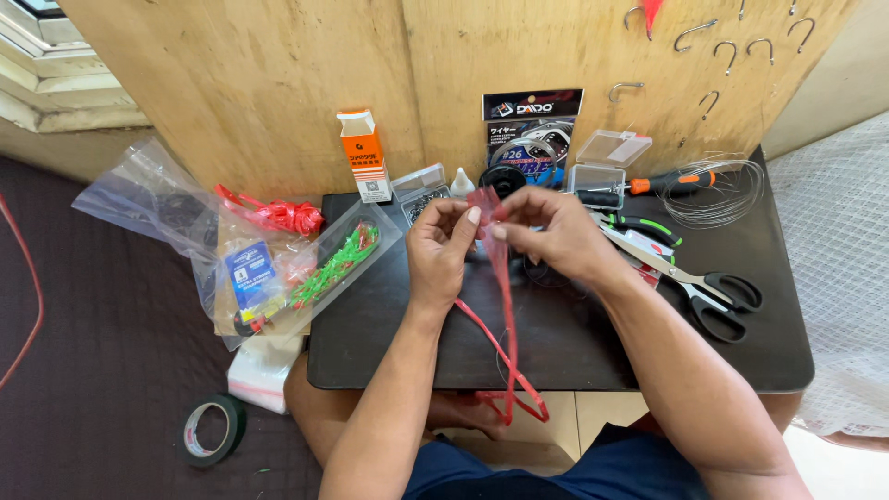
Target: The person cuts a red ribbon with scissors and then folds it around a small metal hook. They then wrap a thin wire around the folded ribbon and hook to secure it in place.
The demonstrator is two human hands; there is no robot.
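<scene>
The black desk (pixel 574 352) carries everything. Above its middle, the left hand (pixel 440 250) and right hand (pixel 556 236) both pinch a red strip (pixel 500 278), which trails off the desk's near edge. Scissors (pixel 713 292) lie on the desk's right part.

A thin, slightly see-through red plastic strip (pixel 501 278) is pinched between the left hand (pixel 443 248) and right hand (pixel 554 233). The dark surface (pixel 556 343) looks smooth with a dull sheen. Rough-grained plywood (pixel 278 83) is seen behind, with bare metal hooks (pixel 713 42). Clear crinkly plastic bags (pixel 148 199), glossy black tape (pixel 211 429) and steel-bladed scissors (pixel 690 278) are spotted too.
</scene>
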